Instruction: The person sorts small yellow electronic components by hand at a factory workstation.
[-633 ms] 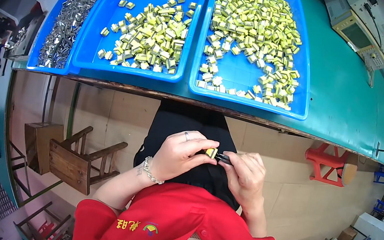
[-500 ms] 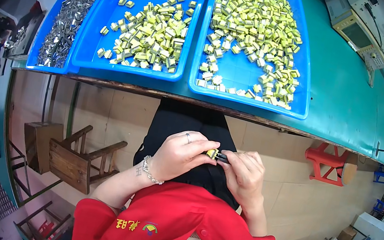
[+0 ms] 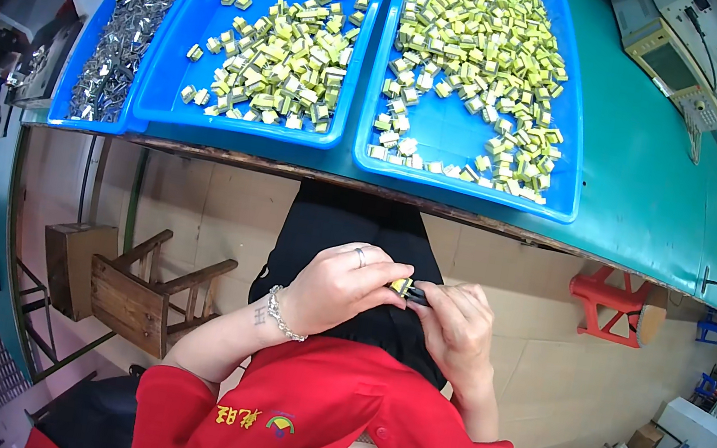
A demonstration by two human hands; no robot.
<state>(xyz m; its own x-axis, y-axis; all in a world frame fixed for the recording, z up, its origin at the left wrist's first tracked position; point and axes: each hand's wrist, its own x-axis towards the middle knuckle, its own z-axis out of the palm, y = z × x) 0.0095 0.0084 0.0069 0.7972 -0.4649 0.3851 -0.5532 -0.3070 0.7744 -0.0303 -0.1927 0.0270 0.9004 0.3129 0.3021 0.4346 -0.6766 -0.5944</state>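
Above my lap, my left hand (image 3: pixel 334 290) pinches a small yellow-wrapped transformer (image 3: pixel 401 285) between thumb and fingertips. My right hand (image 3: pixel 459 332) is closed on a small black piece (image 3: pixel 415 296) that meets the transformer's right side; its exact kind is mostly hidden by the fingers. On the bench beyond, a blue tray (image 3: pixel 175 109) at the middle left holds a heap of similar yellow transformers (image 3: pixel 284 72). The larger blue tray (image 3: pixel 467 190) to its right has many more (image 3: pixel 482 37). Farthest left, another blue tray (image 3: pixel 79 122) is filled with silvery metal clips (image 3: pixel 125 37).
The green bench (image 3: pixel 654 196) runs across the far side, its wooden edge between my lap and the trays. An instrument (image 3: pixel 673 72) stands at the far right. On the floor are a wooden stool (image 3: pixel 136 297), a cardboard box (image 3: pixel 78 264) and a red stool (image 3: pixel 609 301).
My hands stay almost in place, with the transformer and black piece shifting slightly. A dark shape and a bit of red now show at the lower left, where stool legs were seen before.
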